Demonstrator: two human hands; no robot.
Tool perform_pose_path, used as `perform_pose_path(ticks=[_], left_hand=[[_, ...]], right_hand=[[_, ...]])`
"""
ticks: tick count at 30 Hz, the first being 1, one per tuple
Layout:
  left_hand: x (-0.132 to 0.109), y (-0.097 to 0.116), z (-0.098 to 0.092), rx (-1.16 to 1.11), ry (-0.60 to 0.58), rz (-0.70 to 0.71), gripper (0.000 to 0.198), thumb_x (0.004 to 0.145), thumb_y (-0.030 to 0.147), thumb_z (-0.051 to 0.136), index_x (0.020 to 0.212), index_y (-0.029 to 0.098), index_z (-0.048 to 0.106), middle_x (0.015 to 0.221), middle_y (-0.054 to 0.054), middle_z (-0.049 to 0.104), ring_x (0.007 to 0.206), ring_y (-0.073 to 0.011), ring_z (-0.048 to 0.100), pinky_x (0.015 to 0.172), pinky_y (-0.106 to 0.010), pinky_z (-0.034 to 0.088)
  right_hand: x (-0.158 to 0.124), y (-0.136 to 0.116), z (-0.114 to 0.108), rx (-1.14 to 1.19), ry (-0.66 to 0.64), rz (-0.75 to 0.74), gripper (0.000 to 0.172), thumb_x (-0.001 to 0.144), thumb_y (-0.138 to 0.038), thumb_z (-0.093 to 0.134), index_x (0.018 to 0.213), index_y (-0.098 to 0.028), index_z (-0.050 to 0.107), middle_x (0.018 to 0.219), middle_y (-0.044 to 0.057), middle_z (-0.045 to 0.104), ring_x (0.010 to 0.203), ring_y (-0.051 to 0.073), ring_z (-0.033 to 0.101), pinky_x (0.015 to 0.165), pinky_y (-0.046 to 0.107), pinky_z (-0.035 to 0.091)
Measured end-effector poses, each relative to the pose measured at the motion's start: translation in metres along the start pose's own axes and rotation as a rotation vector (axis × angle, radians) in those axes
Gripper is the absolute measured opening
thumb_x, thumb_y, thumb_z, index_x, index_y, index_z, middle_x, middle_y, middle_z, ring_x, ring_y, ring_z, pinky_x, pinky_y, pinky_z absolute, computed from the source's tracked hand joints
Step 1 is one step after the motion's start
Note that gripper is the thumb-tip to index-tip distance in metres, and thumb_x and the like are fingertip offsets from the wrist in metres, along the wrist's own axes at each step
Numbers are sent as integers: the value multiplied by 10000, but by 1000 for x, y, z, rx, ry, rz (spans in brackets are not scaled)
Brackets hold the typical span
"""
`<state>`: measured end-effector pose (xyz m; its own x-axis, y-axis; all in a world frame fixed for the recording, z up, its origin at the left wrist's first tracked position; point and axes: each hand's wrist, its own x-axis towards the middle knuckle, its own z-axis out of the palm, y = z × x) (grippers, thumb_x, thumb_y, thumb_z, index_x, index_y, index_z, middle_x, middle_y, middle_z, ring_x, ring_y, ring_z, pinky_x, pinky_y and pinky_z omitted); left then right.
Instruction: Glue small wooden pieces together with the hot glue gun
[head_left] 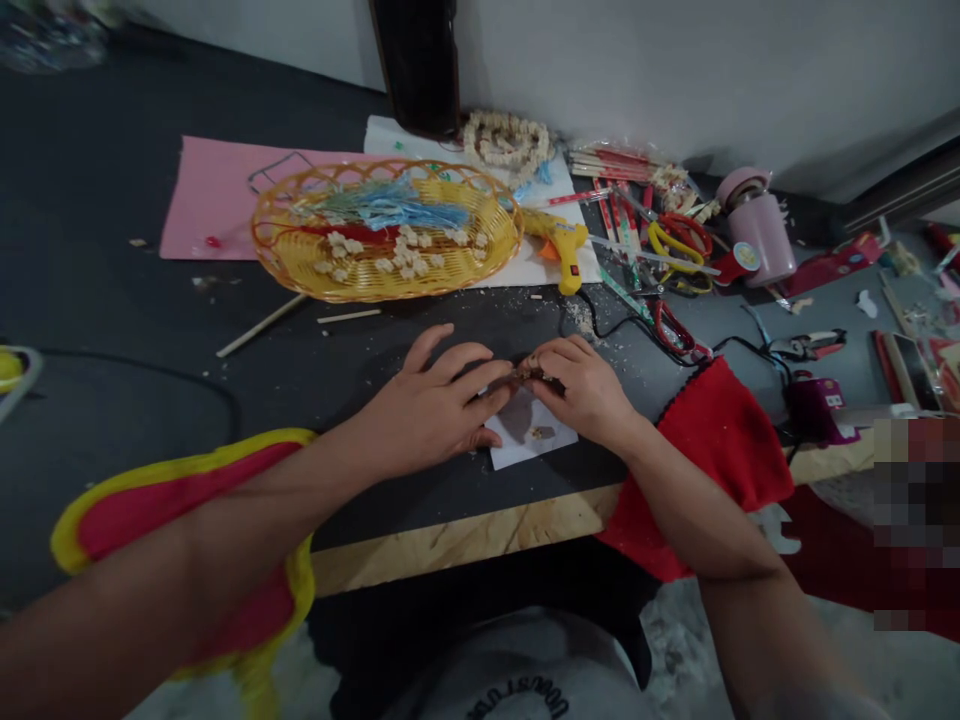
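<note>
Item in hand: you are pinching a small brown piece between the fingertips of both hands, your left hand closing on it from one end and your right hand from the other, with the remaining fingers curling loosely; what the piece is made of is too small to tell. You are holding it low, just above a slip of white paper that is lying on the dark table near the front edge, probably so that crumbs are landing on the paper rather than the tabletop; one small brown bit is already sitting there. Behind your hands: a yellow woven basket carrying small white blossoms and blue tassels, resting partly on a pink sheet, within easy reach. Beside the basket: a yellow glue gun lying on its side, its black cord trailing toward you. To the right: yellow-handled scissors, a pink cup, assorted red strips. At the back wall: a white flower garland. Near the basket: a wooden stick. Under your right forearm a red cloth is hanging over the table edge; under your left arm, a red cloth with yellow trim.
</note>
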<state>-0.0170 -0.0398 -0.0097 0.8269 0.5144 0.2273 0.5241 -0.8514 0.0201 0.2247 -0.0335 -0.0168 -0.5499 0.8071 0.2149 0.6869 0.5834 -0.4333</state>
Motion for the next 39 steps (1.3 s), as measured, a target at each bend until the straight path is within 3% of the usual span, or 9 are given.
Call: perform_pose_path(ticks=[9,17,24,32,39], left_hand=[[-3,-4,-5,-42,5,-15,342,991,409,521,1276,250,623,1314,-66,644,1278,-287,489,1170,-592,272],[0,-2,-4,-11,-35,-42,322,972,460,547,1202,269,666,1348,-56,626,1279,-297,496,1155,-602,301],[-1,-3,2,56,52,-17,372,902,489,656,1206,275,661,1327,-64,631,1253,-306,514,1140,-611,304],[-1,2,-5,-13,-42,-82,370,955,462,589,1268,266,615,1412,-54,570,1328,-300,459,1189,-601,221],[-2,-3,4,78,21,-45,384,911,526,623,1227,308,637,1374,-39,592,1294,-289,484,1171,-579,245]], right_hand=[[1,-1,0,-27,3,-14,92,917,-160,574,930,-212,649,1014,81,708,948,229,621,877,395,489],[0,-1,0,3,12,-10,80,916,-166,597,951,-189,665,1016,97,707,955,234,617,895,398,488],[-3,3,-3,152,91,33,81,930,-205,596,967,-199,667,1007,76,716,981,208,650,887,363,517],[-3,3,-4,165,74,26,62,923,-200,597,929,-209,659,983,63,728,968,206,658,883,367,503],[-3,3,-3,133,79,19,60,923,-196,592,925,-206,651,978,66,728,961,204,657,874,363,500]])
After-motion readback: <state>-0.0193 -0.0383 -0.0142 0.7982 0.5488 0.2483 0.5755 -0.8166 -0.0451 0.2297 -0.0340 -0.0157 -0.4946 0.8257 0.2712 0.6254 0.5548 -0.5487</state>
